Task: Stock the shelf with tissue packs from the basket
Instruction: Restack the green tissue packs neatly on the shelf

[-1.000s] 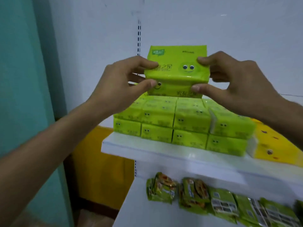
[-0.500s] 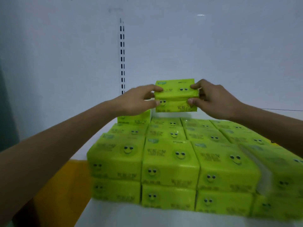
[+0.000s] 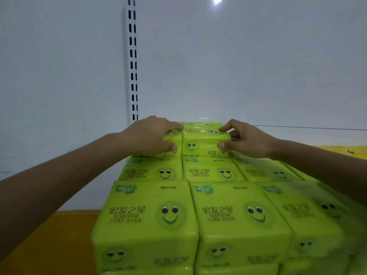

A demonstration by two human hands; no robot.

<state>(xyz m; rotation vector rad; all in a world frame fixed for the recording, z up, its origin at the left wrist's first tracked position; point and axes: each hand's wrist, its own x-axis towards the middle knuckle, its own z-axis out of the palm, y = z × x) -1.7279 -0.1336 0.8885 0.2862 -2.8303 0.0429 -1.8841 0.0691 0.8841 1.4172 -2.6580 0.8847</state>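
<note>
Two hands grip one green pack [image 3: 205, 142] by its ends, on top of the far row of a stack [image 3: 147, 221] of like green packs. The left hand [image 3: 153, 135] reaches in from the left, with its index finger laid over the pack's top left corner and its thumb curled down on the front by the seam. The right hand [image 3: 246, 139] pinches the right end, index finger on top and thumb on the front face. The pack sits level with its smiley front facing near. Its left end touches a neighbour [image 3: 170, 139] that the left hand partly covers. Whether its underside rests fully on the pack below cannot be told. Its far edge lies close to the white panel [image 3: 238, 66]. Nearer, the stack shows rows of packs side by side, at least two layers at the near edge, each printed with a smiling face and "ACER STAR"; those on the right are blurred. A slotted upright [image 3: 132, 56] runs up the panel just behind the left hand. A yellow strip [image 3: 345, 150] with a dark mark shows far right, beyond the right forearm. An orange surface [image 3: 49, 235] lies low on the left, beside the stack.
</note>
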